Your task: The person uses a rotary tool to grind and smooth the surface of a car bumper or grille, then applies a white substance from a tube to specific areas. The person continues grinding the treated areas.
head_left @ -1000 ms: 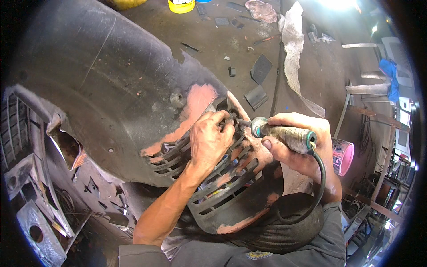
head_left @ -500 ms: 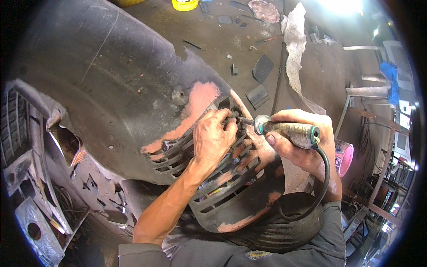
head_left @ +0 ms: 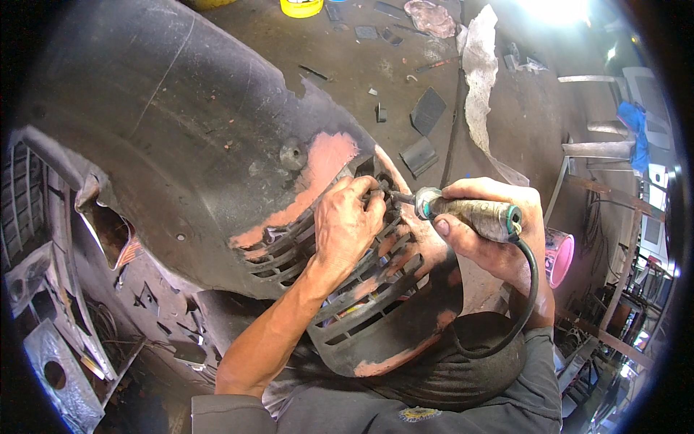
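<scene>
Across my lap lies a big dark car bumper (head_left: 217, 145) with a slatted grille (head_left: 369, 307) and patches of pink filler (head_left: 331, 155). My right hand (head_left: 499, 239) grips a corded soldering iron (head_left: 473, 217) by its tape-wrapped handle. Its metal shaft points left at the upper end of the slats, and its tip is hidden beside my fingers. There my left hand (head_left: 347, 224) is closed, thumb and fingertips pinched together at a small dark piece too hidden to name. A black cord (head_left: 531, 289) loops down from the handle's rear.
Dark plastic scraps (head_left: 428, 111) and a long torn pale strip (head_left: 478, 72) lie on the floor ahead. A pink bucket (head_left: 559, 257) stands right of my arm, a yellow one (head_left: 301, 7) far ahead. Metal frames (head_left: 603, 148) line the right; broken panels (head_left: 61, 376) crowd the left.
</scene>
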